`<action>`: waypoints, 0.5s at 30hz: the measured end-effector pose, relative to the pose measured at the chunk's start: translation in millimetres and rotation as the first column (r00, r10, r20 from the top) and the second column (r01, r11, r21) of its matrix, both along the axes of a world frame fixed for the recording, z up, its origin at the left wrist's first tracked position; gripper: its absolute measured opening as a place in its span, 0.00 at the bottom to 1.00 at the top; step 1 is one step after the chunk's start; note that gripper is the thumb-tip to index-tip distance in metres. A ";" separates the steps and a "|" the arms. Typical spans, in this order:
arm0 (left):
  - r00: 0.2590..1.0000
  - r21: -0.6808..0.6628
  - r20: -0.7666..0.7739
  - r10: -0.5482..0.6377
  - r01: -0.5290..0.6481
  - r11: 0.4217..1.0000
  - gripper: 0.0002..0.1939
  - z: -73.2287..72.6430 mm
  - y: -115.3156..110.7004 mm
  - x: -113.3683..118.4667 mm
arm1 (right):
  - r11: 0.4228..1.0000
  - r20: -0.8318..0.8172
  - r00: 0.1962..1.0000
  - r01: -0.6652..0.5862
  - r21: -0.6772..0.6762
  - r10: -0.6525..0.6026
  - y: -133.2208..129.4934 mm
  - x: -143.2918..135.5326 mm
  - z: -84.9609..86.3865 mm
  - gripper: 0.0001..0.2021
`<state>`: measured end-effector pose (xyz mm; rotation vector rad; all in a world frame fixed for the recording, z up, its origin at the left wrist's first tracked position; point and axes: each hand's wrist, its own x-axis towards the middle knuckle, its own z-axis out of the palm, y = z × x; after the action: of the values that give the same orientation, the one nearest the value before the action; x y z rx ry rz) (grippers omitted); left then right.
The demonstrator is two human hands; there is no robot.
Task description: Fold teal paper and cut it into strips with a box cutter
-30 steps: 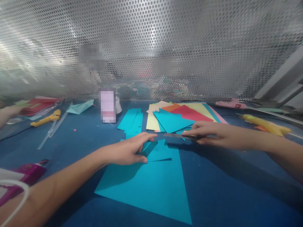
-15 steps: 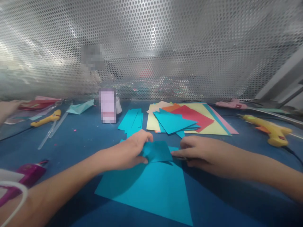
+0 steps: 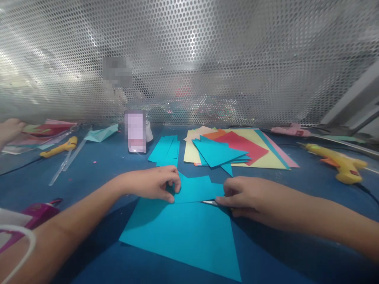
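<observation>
A large blue paper sheet (image 3: 180, 232) lies on the dark blue table in front of me, with a smaller blue piece (image 3: 195, 187) at its far edge. My left hand (image 3: 164, 183) is curled at the left of the smaller piece, thumb and fingers bent toward its edge. Closed round a small metal blade (image 3: 209, 203), my right hand (image 3: 239, 197) rests at the right; the blade tip points left along the line between the two papers. The tool's handle is hidden in the fingers.
Blue strips (image 3: 164, 149) and a coloured paper stack (image 3: 275, 159) lie behind. A phone (image 3: 135, 132) stands upright. Yellow glue guns (image 3: 346, 167) flank the table; a magenta tool (image 3: 41, 215) lies left. Another person's hand (image 3: 11, 130) is far left.
My left hand has moved slightly left and lower. The smaller piece now lies flatter, and the blade in my right hand shows more clearly, reaching further left. The other person's hand has shifted slightly.
</observation>
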<state>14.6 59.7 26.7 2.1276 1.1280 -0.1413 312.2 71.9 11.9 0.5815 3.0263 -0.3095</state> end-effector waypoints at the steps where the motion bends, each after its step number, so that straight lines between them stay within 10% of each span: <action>1: 1.000 -0.009 -0.001 0.004 -0.004 1.000 0.08 0.9 0.6 -1.0 | 1.000 0.014 1.000 -0.004 0.005 0.004 -0.5 -0.3 0.4 0.17; 15: 0.999 -0.081 0.019 -0.036 0.038 0.996 0.12 -2.5 5.0 -9.2 | 1.000 0.024 1.000 -0.016 0.006 0.016 -3.0 -6.4 -2.7 0.19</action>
<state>5.4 64.7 24.2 2.0746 1.0553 -0.1821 305.8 68.9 9.2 0.5576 3.0085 -0.2907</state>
